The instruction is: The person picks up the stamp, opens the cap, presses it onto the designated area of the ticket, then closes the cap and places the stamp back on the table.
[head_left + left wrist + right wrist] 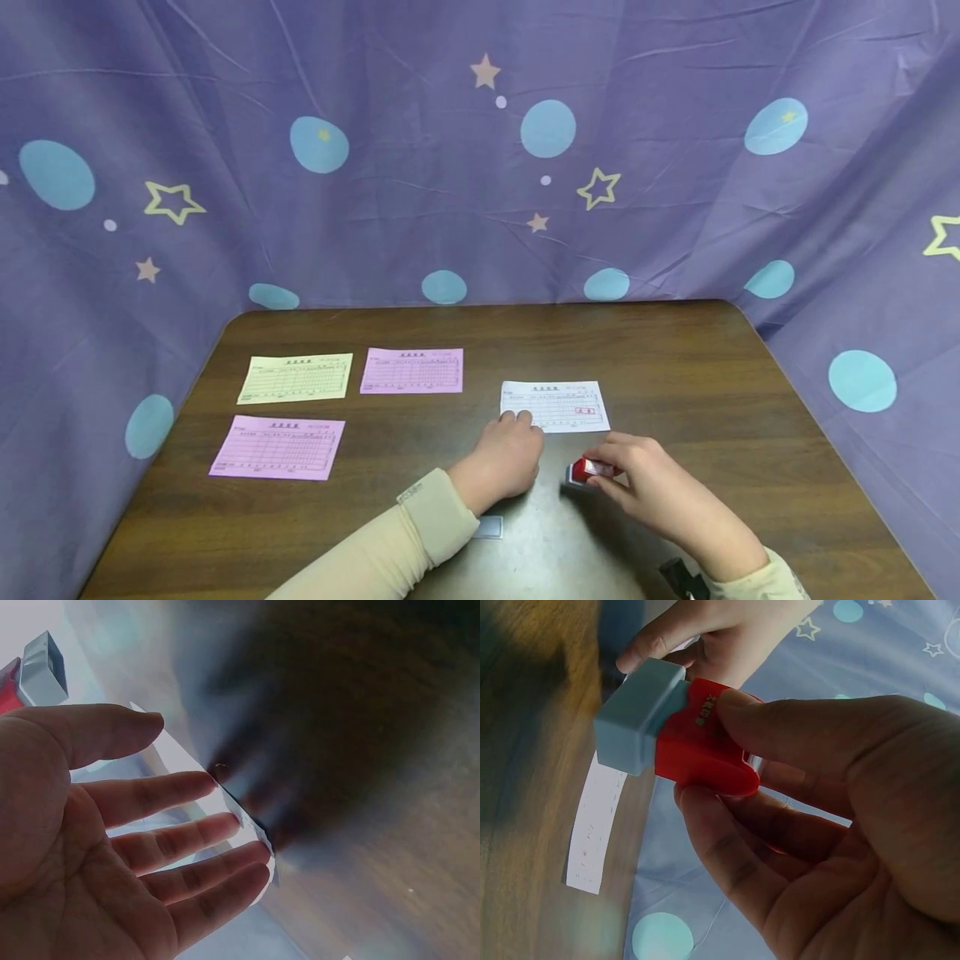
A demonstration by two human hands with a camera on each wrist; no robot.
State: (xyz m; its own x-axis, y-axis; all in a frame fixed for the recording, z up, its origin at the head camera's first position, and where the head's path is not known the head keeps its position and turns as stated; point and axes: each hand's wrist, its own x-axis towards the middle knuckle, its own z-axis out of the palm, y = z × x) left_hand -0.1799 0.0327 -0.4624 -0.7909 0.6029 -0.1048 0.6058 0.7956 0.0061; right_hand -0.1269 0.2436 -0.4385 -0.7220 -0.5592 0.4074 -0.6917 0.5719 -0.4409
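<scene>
My right hand (637, 475) grips a red stamp (595, 468) with a grey block at its end, tilted above the table. In the right wrist view, thumb and fingers pinch the stamp's red body (705, 750), and the blue-grey block (634, 720) points away from the palm. My left hand (506, 454) rests at the lower left edge of a white printed form (555, 396). Its fingers (187, 881) lie nearly straight on the paper's edge in the left wrist view. A red rectangular stamp mark (585, 411) shows on the form's right side.
A yellow form (296, 377) and two pink forms, one behind (412, 371) and one in front (277, 447), lie left on the wooden table (420, 450). A small grey-blue rectangular item (490, 527) is partly hidden by my left sleeve. A purple patterned curtain (420, 108) surrounds the table.
</scene>
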